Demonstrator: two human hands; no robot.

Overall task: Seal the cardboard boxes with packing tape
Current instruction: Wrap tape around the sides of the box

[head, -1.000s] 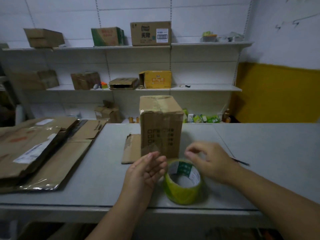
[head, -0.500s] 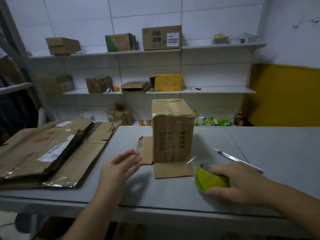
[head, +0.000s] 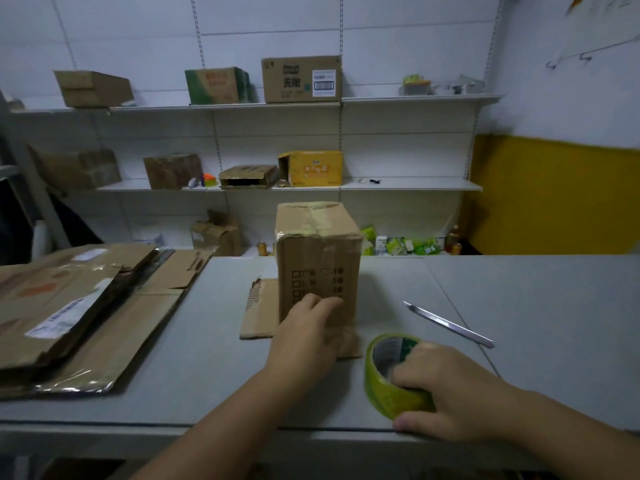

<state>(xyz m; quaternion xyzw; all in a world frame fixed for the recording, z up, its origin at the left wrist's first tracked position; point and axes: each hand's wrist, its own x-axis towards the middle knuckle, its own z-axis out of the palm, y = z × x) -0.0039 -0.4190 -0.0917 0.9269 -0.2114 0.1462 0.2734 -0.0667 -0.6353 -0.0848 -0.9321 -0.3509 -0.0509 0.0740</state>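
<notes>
A brown cardboard box [head: 318, 258] stands upright in the middle of the grey table [head: 519, 306], its top flaps taped and two bottom flaps spread flat on the table. My left hand [head: 308, 336] rests against the box's lower front face and near flap, fingers spread. My right hand [head: 446, 393] grips a yellow-green roll of packing tape [head: 388, 382] near the table's front edge, right of the box, fingers inside the core.
A stack of flattened cardboard boxes [head: 69, 313] covers the left of the table. A thin metal blade [head: 450, 325] lies right of the box. White wall shelves [head: 408, 185] behind hold several boxes. A yellow wall panel [head: 554, 195] is at right.
My left hand moved right and forward from above the table onto the box's lower front. My right hand pulled the tape roll nearer the front edge and tilted it up.
</notes>
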